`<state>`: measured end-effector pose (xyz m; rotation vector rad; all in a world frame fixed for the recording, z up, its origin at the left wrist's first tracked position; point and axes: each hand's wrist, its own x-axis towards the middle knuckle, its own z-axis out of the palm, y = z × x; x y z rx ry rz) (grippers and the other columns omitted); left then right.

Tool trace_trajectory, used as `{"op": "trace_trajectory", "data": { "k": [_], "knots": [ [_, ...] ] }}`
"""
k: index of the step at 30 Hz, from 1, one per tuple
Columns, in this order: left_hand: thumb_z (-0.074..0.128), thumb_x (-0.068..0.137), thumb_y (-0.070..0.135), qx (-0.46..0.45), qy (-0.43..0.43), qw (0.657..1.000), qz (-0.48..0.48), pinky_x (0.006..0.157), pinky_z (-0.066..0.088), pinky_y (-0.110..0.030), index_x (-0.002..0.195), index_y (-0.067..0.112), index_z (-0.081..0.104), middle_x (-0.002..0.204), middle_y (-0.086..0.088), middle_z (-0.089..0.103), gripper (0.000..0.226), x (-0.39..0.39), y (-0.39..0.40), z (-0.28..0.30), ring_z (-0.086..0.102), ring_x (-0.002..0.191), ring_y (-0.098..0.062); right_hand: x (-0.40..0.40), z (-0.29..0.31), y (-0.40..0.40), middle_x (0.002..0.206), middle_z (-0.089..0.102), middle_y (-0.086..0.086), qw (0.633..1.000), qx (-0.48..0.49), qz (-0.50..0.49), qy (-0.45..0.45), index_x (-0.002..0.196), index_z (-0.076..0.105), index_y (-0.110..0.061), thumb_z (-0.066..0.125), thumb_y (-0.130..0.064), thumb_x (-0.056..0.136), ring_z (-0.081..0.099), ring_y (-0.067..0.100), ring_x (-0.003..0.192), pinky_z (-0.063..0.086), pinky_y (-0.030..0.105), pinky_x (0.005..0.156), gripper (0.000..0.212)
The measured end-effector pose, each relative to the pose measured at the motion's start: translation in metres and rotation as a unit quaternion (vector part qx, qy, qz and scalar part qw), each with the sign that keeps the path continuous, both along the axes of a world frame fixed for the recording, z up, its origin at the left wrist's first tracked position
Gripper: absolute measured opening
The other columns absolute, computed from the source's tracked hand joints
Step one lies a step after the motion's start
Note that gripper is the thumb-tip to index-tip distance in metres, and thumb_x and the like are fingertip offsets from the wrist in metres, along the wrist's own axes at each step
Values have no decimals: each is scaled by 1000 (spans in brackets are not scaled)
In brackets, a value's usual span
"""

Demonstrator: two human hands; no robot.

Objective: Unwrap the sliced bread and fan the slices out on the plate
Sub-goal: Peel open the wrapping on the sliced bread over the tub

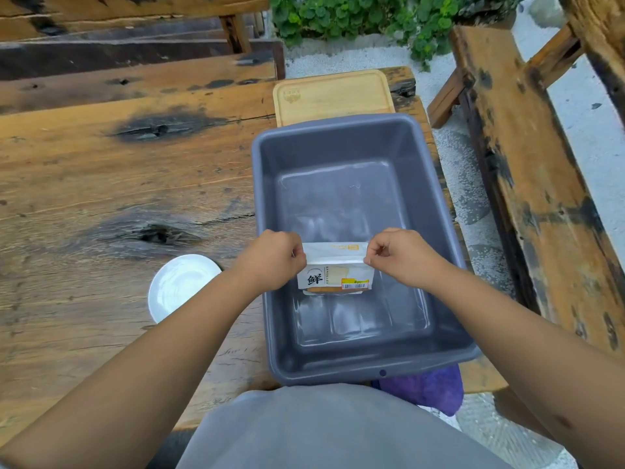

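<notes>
My left hand (274, 260) and right hand (400, 257) are each clenched on a top corner of the bread packet (334, 269), fingers curled in and pinching the sealed upper edge between them. The packet hangs upright between the two fists, white at the top, with a large black printed character on its lower left, a picture of a slice beside it and a yellow barcode sticker (354, 284) at lower right. A strip of brown crust shows along its bottom edge. The wrapper looks to be closed; I cannot tell whether the seal has begun to part.

Directly under and beyond my hands sits a grey plastic tub (267, 184), and the packet is held above its floor, toward the end nearest me. Whether the packet's bottom touches the tub floor I cannot tell.

Just outside my left forearm, a white plate (179, 282) rests on the weathered wooden surface (101, 170), partly hidden by that arm.

Past the tub's far rim lies a pale wooden cutting board (333, 96). Near my right elbow, a purple cloth (429, 389) pokes out from under the tub's near corner. Farther out to my right stands a wooden bench (527, 184) on pale gravel, with green plants (355, 15) beyond.
</notes>
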<state>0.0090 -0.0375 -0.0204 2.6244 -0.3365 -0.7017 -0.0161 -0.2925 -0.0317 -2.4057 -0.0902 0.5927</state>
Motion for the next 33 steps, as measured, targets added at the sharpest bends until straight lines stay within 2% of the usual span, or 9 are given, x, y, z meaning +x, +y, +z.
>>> {"op": "trace_trajectory", "data": {
  "k": [5, 8, 16, 19, 21, 24, 26, 29, 33],
  "knots": [
    [50, 82, 8, -120, 104, 964, 213, 64, 55, -34, 84, 13, 56, 66, -5, 70, 8, -4, -1, -1, 70, 67, -22, -1, 3, 5, 71, 61, -12, 995, 12, -89, 32, 68, 65, -25, 71, -23, 82, 56, 3, 65, 35, 10, 54, 16],
    [50, 87, 0, -240, 213, 871, 371, 55, 56, -25, 96, 11, 58, 71, -9, 67, 16, -10, 1, -4, 69, 56, -15, 4, 6, 11, 65, 62, -10, 987, 6, -144, 70, 69, 66, -18, 71, -21, 80, 56, 7, 63, 38, 18, 52, 13],
    [51, 90, -11, -421, 335, 636, 553, 47, 56, -22, 93, 8, 62, 79, -13, 70, 23, -22, 3, -8, 72, 57, -16, 14, 26, 21, 71, 76, 12, 978, -124, -81, 148, 88, 68, -3, 55, -10, 79, 73, 23, 77, 58, 38, 80, 17],
    [52, 89, -13, -458, 336, 596, 568, 48, 56, -20, 93, 7, 63, 79, -14, 70, 24, -25, 4, -8, 72, 58, -18, 10, 27, 22, 74, 76, 14, 974, -122, -95, 167, 92, 67, -4, 53, -11, 80, 74, 24, 78, 58, 41, 82, 20],
    [53, 88, -13, -450, 318, 633, 543, 50, 55, -19, 90, 9, 65, 81, -13, 68, 25, -27, 2, -9, 71, 59, -16, 8, 26, 22, 75, 76, 15, 973, -121, -92, 171, 92, 68, -3, 53, -10, 79, 74, 26, 79, 58, 41, 82, 21],
    [59, 86, -6, -281, 179, 868, 367, 55, 50, -18, 76, 19, 68, 77, -6, 66, 28, -30, 4, -13, 64, 59, -11, 6, 24, 23, 74, 76, 13, 976, -129, -95, 145, 88, 67, -5, 52, -8, 78, 72, 26, 79, 59, 40, 76, 19],
    [64, 83, 4, -147, 55, 964, 215, 58, 43, -14, 80, 24, 70, 75, 4, 64, 21, -32, 4, -12, 56, 63, -8, 6, 23, 25, 81, 72, 13, 978, -162, -77, 109, 86, 65, -7, 53, -9, 77, 67, 30, 82, 57, 35, 66, 15],
    [68, 80, 11, -94, -47, 993, 62, 73, 43, -19, 105, 16, 70, 91, -1, 60, 25, -33, 1, -11, 56, 75, -14, 9, 23, 32, 80, 58, 11, 972, -221, -38, 70, 74, 52, -12, 53, -10, 76, 55, 31, 71, 39, 28, 50, 3],
    [69, 85, 16, -56, -107, 993, -8, 75, 46, -33, 100, 7, 69, 96, -13, 63, 19, -27, -2, -10, 61, 87, -30, 9, 21, 37, 69, 43, 4, 965, -254, -7, 62, 64, 38, -19, 54, -9, 77, 42, 21, 55, 30, 25, 44, 23]
  ]
}}
